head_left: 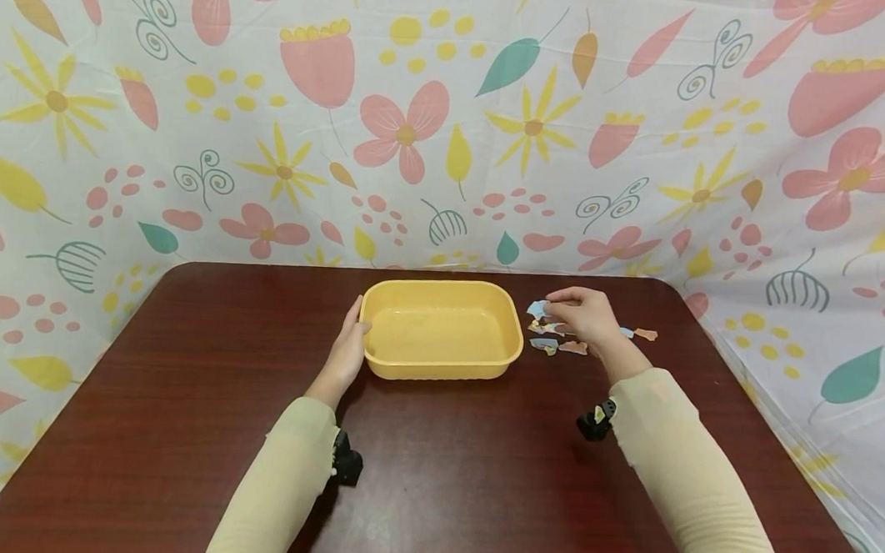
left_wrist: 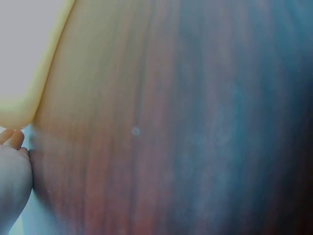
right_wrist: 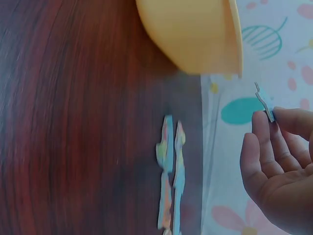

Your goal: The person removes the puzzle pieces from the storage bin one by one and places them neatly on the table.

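Note:
A yellow plastic basin [head_left: 437, 371] stands on the table. At its left side, my left hand [head_left: 344, 351] grips the wall, thumb over the rim and fingers along the outside; the left wrist view catches only part of this hand [left_wrist: 14, 171] at the basin's corner. To the right of the basin, my right hand [head_left: 586, 316] pinches a thin, light-blue jigsaw puzzle piece [right_wrist: 264, 100] between thumb and fingertips, raised above the table. Below that hand lie several more puzzle pieces [right_wrist: 165, 152] in two rows, light blue, orange and multicoloured, partly hidden by the hand in the head view.
The dark red-brown wooden table [head_left: 432, 476] ends just behind the basin. A white cloth [head_left: 435, 126] printed with flowers and leaves hangs behind it and along both sides. Black wrist cameras [head_left: 346, 459] sit on both forearms.

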The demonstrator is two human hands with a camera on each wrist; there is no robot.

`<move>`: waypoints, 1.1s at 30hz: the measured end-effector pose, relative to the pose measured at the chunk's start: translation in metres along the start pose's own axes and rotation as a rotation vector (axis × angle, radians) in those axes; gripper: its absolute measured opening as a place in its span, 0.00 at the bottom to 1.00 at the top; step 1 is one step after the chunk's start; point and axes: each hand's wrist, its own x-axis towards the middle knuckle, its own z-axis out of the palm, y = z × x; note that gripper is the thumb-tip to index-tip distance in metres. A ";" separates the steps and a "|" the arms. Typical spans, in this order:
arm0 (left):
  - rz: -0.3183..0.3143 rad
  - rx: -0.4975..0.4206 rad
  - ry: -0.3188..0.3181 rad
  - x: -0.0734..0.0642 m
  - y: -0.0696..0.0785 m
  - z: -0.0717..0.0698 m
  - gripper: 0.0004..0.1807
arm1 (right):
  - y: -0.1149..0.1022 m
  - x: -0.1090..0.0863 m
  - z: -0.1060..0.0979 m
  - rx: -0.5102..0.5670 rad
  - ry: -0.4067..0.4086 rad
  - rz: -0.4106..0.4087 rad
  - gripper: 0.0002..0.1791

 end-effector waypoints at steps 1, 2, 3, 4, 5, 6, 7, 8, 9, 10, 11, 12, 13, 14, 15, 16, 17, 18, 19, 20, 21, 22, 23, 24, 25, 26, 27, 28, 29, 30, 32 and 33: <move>0.000 0.000 0.000 0.000 0.000 0.000 0.32 | 0.002 -0.001 -0.003 -0.006 0.004 0.001 0.22; -0.001 0.001 0.001 -0.001 0.000 0.000 0.32 | 0.003 -0.002 -0.006 -0.008 0.007 0.000 0.22; 0.000 0.001 0.000 0.000 0.000 0.000 0.32 | 0.005 -0.003 -0.009 -0.004 0.010 -0.002 0.22; 0.000 0.000 0.001 -0.001 0.000 0.000 0.32 | 0.006 -0.004 -0.012 0.002 0.010 -0.003 0.22; 0.000 0.000 0.001 -0.001 0.000 0.000 0.32 | 0.008 -0.005 -0.015 0.011 0.010 -0.004 0.23; 0.000 0.000 0.003 -0.001 0.000 0.000 0.32 | 0.009 -0.006 -0.018 0.022 0.011 -0.004 0.23; -0.001 0.000 0.005 -0.001 0.000 0.000 0.32 | 0.010 -0.008 -0.021 0.031 0.010 -0.003 0.24; -0.002 0.000 0.007 -0.001 0.000 0.000 0.32 | 0.012 -0.009 -0.024 0.043 0.009 -0.003 0.24; -0.004 -0.002 0.006 -0.001 0.000 0.000 0.32 | 0.013 -0.010 -0.027 0.047 0.009 0.000 0.24; -0.006 -0.001 0.008 -0.002 0.000 0.000 0.32 | 0.015 -0.011 -0.030 0.050 0.010 0.002 0.24; -0.007 0.000 0.008 -0.002 0.000 0.000 0.32 | 0.017 -0.012 -0.033 0.051 0.012 0.003 0.24; -0.007 0.001 0.009 -0.002 0.001 0.001 0.32 | 0.018 -0.013 -0.036 0.052 0.015 0.008 0.24; -0.006 0.002 0.010 -0.002 0.001 0.001 0.32 | 0.020 -0.014 -0.039 0.050 0.019 0.011 0.24; -0.004 0.004 0.010 -0.002 0.001 0.001 0.32 | 0.022 -0.014 -0.041 0.051 0.027 0.013 0.25; -0.003 0.003 0.009 -0.002 0.002 0.001 0.32 | 0.023 -0.015 -0.044 0.044 0.034 0.017 0.25; 0.000 0.004 0.010 -0.002 0.002 0.001 0.32 | 0.026 -0.015 -0.047 0.046 0.041 0.022 0.26; 0.000 0.003 0.010 -0.002 0.002 0.001 0.33 | 0.028 -0.015 -0.049 0.048 0.045 0.026 0.26; 0.000 0.004 0.011 -0.002 0.003 0.001 0.33 | 0.030 -0.016 -0.052 0.054 0.049 0.030 0.26; 0.000 0.005 0.012 -0.002 0.003 0.001 0.33 | 0.033 -0.016 -0.054 0.062 0.055 0.032 0.26; -0.001 0.006 0.012 -0.002 0.003 0.001 0.32 | 0.036 -0.015 -0.056 0.072 0.060 0.033 0.26; -0.003 0.006 0.014 -0.002 0.004 0.000 0.32 | 0.039 -0.015 -0.058 0.079 0.064 0.035 0.26; -0.004 0.009 0.016 -0.002 0.004 0.000 0.32 | 0.042 -0.015 -0.060 0.088 0.070 0.037 0.26; -0.006 0.010 0.017 -0.002 0.004 0.000 0.32 | 0.045 -0.015 -0.062 0.099 0.075 0.037 0.26; -0.006 0.011 0.017 -0.003 0.004 0.000 0.32 | 0.048 -0.014 -0.063 0.113 0.081 0.038 0.27; -0.006 0.011 0.017 -0.003 0.005 0.000 0.32 | 0.051 -0.014 -0.065 0.118 0.087 0.042 0.27; -0.005 0.010 0.017 -0.003 0.005 0.000 0.32 | 0.054 -0.013 -0.067 0.119 0.093 0.046 0.27; -0.004 0.009 0.017 -0.003 0.005 0.000 0.32 | 0.057 -0.013 -0.069 0.115 0.096 0.051 0.27; -0.004 0.009 0.016 -0.003 0.005 0.000 0.32 | 0.059 -0.013 -0.070 0.113 0.099 0.058 0.27; -0.004 0.007 0.017 -0.003 0.005 0.000 0.32 | 0.062 -0.013 -0.072 0.115 0.099 0.061 0.27; -0.005 0.007 0.016 -0.003 0.006 0.000 0.32 | 0.064 -0.013 -0.074 0.104 0.101 0.068 0.27; -0.005 0.005 0.018 -0.003 0.006 0.001 0.33 | 0.068 -0.014 -0.078 0.086 0.106 0.078 0.28; -0.007 0.002 0.019 -0.003 0.006 0.001 0.33 | 0.070 -0.015 -0.079 0.081 0.107 0.081 0.28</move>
